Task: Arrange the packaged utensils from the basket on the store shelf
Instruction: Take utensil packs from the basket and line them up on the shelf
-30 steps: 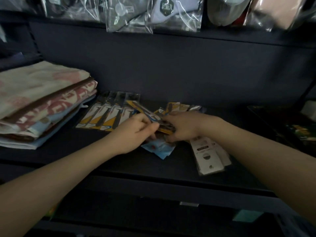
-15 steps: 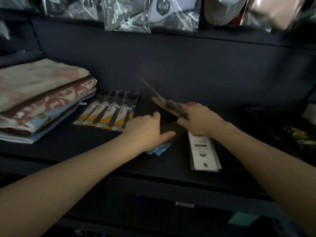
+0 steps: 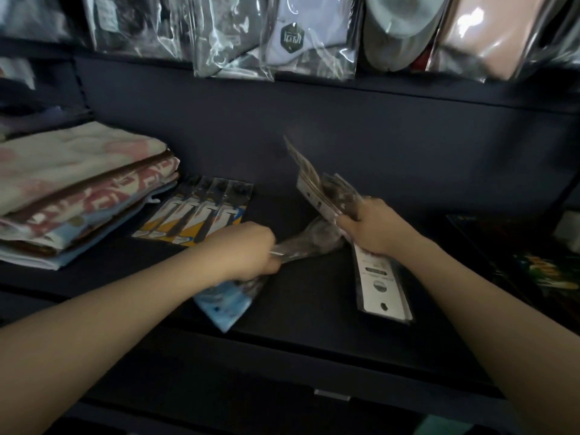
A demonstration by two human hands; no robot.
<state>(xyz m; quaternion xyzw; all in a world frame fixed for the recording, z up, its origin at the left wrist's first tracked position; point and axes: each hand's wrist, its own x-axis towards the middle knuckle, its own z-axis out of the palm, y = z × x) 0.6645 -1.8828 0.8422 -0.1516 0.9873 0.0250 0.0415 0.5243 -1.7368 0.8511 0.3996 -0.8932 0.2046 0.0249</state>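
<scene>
My right hand (image 3: 370,227) grips a fanned bundle of packaged utensils (image 3: 317,186), tilted up and to the left above the dark shelf (image 3: 301,296). Closed around a clear packet (image 3: 301,246) that lies low over the shelf, my left hand (image 3: 251,252) sits just left of the bundle. A blue packet (image 3: 226,304) lies under my left wrist. A white-carded packet (image 3: 381,284) rests flat on the shelf below my right hand. Further left, a row of yellow-and-white carded utensils (image 3: 201,215) lies side by side.
Folded patterned towels (image 3: 72,189) are stacked at the shelf's left end. Bagged goods (image 3: 276,36) hang from the shelf above. Dark packaged items (image 3: 533,259) sit at the right. No basket is in view.
My right hand has lifted the bundle off the shelf and tilted it upward. My left hand has slid back toward me and closed on the clear packet.
</scene>
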